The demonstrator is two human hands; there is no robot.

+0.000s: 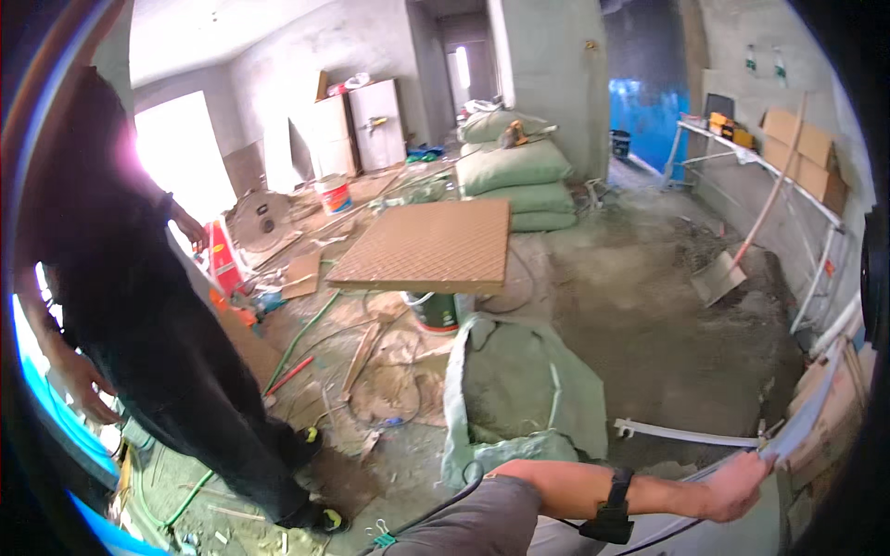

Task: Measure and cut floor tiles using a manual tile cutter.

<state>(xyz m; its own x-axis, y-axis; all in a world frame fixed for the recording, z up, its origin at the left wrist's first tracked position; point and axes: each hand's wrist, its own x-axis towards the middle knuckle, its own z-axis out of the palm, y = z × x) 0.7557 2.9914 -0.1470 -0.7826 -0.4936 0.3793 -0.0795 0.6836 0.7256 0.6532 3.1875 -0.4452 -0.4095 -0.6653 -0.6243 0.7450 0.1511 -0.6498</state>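
Observation:
My right hand (737,486) is at the lower right, its forearm crossing from the lower edge with a black strap (612,519) round the wrist. Its fingers are curled closed, and what they grip, if anything, is hidden. Just beyond the hand, a thin white bar (686,433) lies low across the grey floor, one end near my fingers. Left of it, an open pale-green sack (575,375) holds grey powdery material. My left hand is out of view. My bent knee (473,519) in grey trousers shows at the bottom.
A brown ribbed tile (426,243) rests on a dark bucket (434,315). Filled green sacks (514,169) are stacked behind. A shovel (721,276) leans against a metal trestle (816,269). Another person (158,306) stands at left, arms hanging. Hoses (301,343) and debris litter the floor.

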